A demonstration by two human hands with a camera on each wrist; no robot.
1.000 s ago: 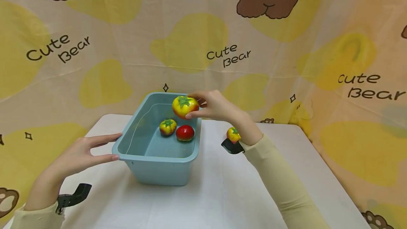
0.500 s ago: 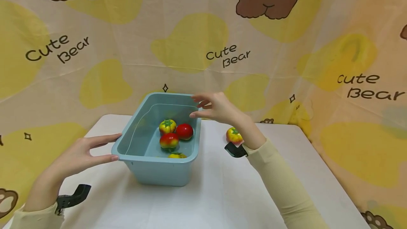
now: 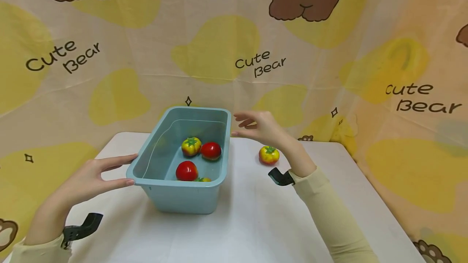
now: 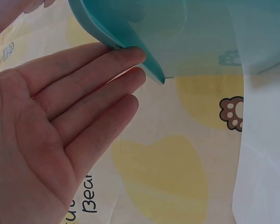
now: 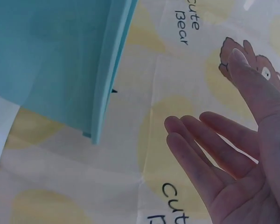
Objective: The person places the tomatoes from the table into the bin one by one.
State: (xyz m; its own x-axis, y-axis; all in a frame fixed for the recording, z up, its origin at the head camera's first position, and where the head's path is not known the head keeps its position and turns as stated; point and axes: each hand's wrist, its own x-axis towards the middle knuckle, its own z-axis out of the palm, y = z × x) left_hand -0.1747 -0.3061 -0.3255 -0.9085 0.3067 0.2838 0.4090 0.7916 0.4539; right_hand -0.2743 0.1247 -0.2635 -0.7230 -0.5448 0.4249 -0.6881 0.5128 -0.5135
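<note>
A blue plastic tub [image 3: 183, 198] stands on the table, with several glossy toy fruits inside. A yellow one with a green leafy top [image 3: 191, 147] lies beside a red one [image 3: 211, 151]. Nearer the front wall are another red one [image 3: 187, 171] and a yellow-and-green bit of fruit [image 3: 204, 179], mostly hidden by the rim. My left hand [image 3: 91, 180] rests straight fingers and thumb against the tub's left rim; the left wrist view shows fingers [image 4: 98, 79] at the edge. Just outside the right rim, my right hand [image 3: 261, 127] hangs in the air with loose fingers, holding nothing.
One more yellow-and-red toy fruit [image 3: 269, 155] sits on the white table [image 3: 292, 206], right of the tub and below my right hand. Behind the table hangs a patterned cloth [image 3: 204, 52] with bears and lettering.
My right hand let go of a yellow-and-red toy fruit, which dropped into the tub and rolled to the front. That hand then moved right, past the rim. My left hand stayed put.
</note>
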